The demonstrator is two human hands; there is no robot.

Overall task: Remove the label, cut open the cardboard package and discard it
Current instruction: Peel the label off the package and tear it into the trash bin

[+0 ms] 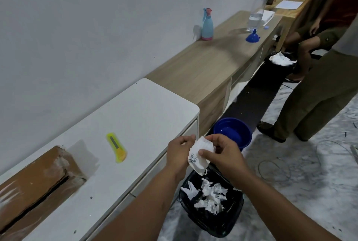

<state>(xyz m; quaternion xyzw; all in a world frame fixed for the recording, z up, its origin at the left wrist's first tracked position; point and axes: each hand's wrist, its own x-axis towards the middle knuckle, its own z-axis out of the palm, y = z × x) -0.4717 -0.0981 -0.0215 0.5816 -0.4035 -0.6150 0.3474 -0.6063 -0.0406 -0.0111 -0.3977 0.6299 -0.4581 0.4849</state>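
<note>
A crumpled white label (199,155) with black print is held between both my hands, above a black-lined bin (211,219) that holds several crumpled white papers. My left hand (179,154) pinches its left edge and my right hand (222,155) grips its right side. The brown cardboard package (36,186), with torn tape marks and a dark slit along its top, lies on the white cabinet top (135,116) at the far left. A yellow utility knife (116,147) rests on the cabinet between the package and my hands.
A blue basin (233,131) sits on the floor beyond the bin. A wooden counter (213,60) carries a spray bottle (207,25), a clear bottle (258,2) and a blue funnel (252,36). Another person (317,93) stands at right near a second black bin (279,66). Cables lie on the floor.
</note>
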